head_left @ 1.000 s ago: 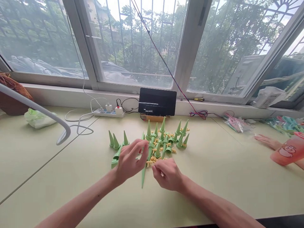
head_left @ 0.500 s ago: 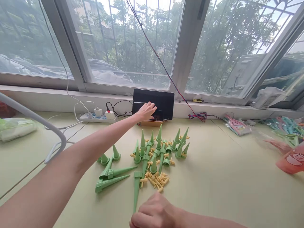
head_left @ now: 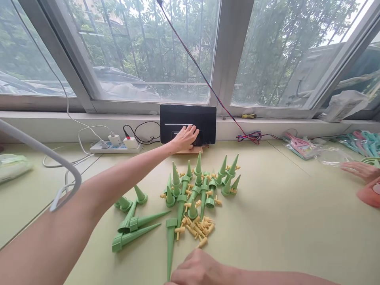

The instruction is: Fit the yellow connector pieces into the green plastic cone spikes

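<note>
My left hand [head_left: 186, 138] reaches far forward with its fingers stretched out. It is at a small dark phone [head_left: 205, 138] that stands before a black tablet [head_left: 190, 114]. Whether the fingertips touch the screen is hidden. Low in the view my right hand [head_left: 197, 270] is closed in a fist on or just above the table. What it holds, if anything, cannot be seen. A green plastic spike [head_left: 170, 247] lies beside it, pointing toward me. Just beyond are loose yellow valve pieces [head_left: 198, 227]. More green spikes [head_left: 181, 202] lie or stand behind them, several with yellow valves fitted.
At left lie more green spikes [head_left: 135, 237]. A grey curved tube [head_left: 56, 154] crosses the left side. A power strip [head_left: 97, 147] and bundled wires [head_left: 251, 137] lie by the window. At right are another person's hand [head_left: 360, 170] and packaged items [head_left: 303, 147].
The view has shifted and tipped downward slightly. My left hand stays at the phone, its fingers a little lower against it. My right fist sits lower in the picture.
</note>
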A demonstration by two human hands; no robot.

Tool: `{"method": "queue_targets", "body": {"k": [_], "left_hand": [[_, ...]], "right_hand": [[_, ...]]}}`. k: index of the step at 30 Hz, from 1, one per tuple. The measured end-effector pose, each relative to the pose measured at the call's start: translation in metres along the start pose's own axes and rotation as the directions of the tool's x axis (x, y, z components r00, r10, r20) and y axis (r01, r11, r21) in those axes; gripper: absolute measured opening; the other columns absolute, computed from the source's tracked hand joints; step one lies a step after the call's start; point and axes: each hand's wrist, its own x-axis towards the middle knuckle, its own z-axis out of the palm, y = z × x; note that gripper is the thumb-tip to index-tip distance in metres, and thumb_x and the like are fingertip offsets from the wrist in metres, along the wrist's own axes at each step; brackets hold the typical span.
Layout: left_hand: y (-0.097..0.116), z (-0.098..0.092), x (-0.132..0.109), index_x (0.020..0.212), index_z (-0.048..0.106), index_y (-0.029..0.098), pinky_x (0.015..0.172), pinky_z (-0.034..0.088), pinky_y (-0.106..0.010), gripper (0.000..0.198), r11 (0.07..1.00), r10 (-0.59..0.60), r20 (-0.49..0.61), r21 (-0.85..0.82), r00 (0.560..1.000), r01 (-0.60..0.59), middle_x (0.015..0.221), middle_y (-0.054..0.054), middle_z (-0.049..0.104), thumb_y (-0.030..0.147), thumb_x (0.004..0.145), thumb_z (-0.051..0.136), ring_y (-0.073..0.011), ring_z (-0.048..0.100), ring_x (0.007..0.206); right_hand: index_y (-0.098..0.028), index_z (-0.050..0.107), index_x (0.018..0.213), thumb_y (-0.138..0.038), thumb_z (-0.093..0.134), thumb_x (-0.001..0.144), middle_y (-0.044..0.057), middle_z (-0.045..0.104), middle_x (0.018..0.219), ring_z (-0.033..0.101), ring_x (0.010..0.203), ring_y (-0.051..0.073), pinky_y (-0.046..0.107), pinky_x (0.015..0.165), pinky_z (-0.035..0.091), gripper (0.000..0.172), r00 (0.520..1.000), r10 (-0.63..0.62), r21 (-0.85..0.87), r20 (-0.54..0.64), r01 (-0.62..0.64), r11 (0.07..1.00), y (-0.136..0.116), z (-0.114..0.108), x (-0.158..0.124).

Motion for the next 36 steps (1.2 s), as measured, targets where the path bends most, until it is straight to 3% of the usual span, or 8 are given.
{"method": "queue_targets", "body": {"k": [7, 17, 23, 29, 33, 36], "left_hand": [[0.006, 0.002, 0.001, 0.127, 0.05, 0.004, 0.087, 0.04, -0.042, 0.058, 0.997, -0.071, -0.001, 0.039, 0.997, 0.071, 0.12, -0.022, 0.052, 0.023, 0.076, 0.071, -0.0358, 0.048, 0.113], [0.007, 0.002, 0.005, 0.127, 0.05, 0.002, 0.087, 0.041, -0.041, 0.058, 0.998, -0.052, 0.024, 0.032, 0.998, 0.051, 0.119, -0.023, 0.053, 0.019, 0.075, 0.072, -0.0357, 0.049, 0.113], [-0.004, 0.002, -0.003, 0.132, 0.048, 0.008, 0.092, 0.038, -0.039, 0.059, 1.0, -0.001, 0.024, -0.002, 1.0, 0.001, 0.125, -0.021, 0.052, 0.026, 0.081, 0.069, -0.0337, 0.048, 0.118], [-0.021, 0.006, -0.019, 0.141, 0.041, 0.011, 0.096, 0.039, -0.04, 0.06, 0.988, 0.021, -0.007, -0.155, 1.0, -0.022, 0.128, -0.018, 0.053, 0.032, 0.089, 0.061, -0.0311, 0.049, 0.119], [-0.035, -0.01, -0.039, 0.127, 0.055, 0.011, 0.097, 0.043, -0.04, 0.038, 0.969, -0.1, -0.11, -0.238, 0.989, 0.071, 0.121, -0.016, 0.056, 0.028, 0.093, 0.052, -0.0277, 0.052, 0.113], [-0.044, -0.035, -0.056, 0.109, 0.063, 0.011, 0.094, 0.047, -0.038, 0.026, 0.928, -0.249, -0.204, -0.331, 0.947, 0.173, 0.109, -0.013, 0.059, 0.026, 0.093, 0.05, -0.0247, 0.054, 0.104]], "right_hand": [[-0.021, 0.046, 0.078, -0.029, 0.056, 0.098, -0.009, 0.039, 0.053, 0.034, 0.044, 0.006, 0.019, 0.044, 0.026, 0.023, 1.0, 0.0, -0.077, 0.03, 0.002, 0.997, -0.002, -0.004, 0.002], [-0.02, 0.042, 0.075, -0.022, 0.054, 0.093, -0.009, 0.035, 0.054, 0.032, 0.046, 0.006, 0.022, 0.045, 0.02, 0.022, 0.999, 0.029, 0.003, -0.03, -0.029, 1.0, -0.002, 0.001, 0.001], [-0.02, 0.039, 0.07, -0.023, 0.055, 0.09, -0.009, 0.033, 0.053, 0.032, 0.044, 0.005, 0.021, 0.043, 0.019, 0.025, 0.998, 0.049, 0.013, -0.044, -0.049, 0.999, -0.002, -0.002, 0.003], [-0.02, 0.036, 0.063, -0.015, 0.053, 0.082, -0.009, 0.031, 0.049, 0.028, 0.041, 0.005, 0.021, 0.04, 0.017, 0.027, 0.992, 0.045, -0.013, -0.121, -0.047, 0.999, -0.003, -0.006, 0.012], [-0.02, 0.033, 0.06, -0.011, 0.049, 0.078, -0.008, 0.03, 0.048, 0.023, 0.042, 0.007, 0.023, 0.04, 0.016, 0.026, 0.979, 0.061, -0.004, -0.193, -0.063, 0.998, -0.004, -0.013, 0.016], [-0.02, 0.034, 0.061, -0.012, 0.049, 0.082, -0.008, 0.031, 0.05, 0.023, 0.043, 0.007, 0.023, 0.044, 0.018, 0.027, 0.986, 0.073, 0.035, -0.15, -0.069, 0.997, -0.006, -0.02, 0.015]]}}
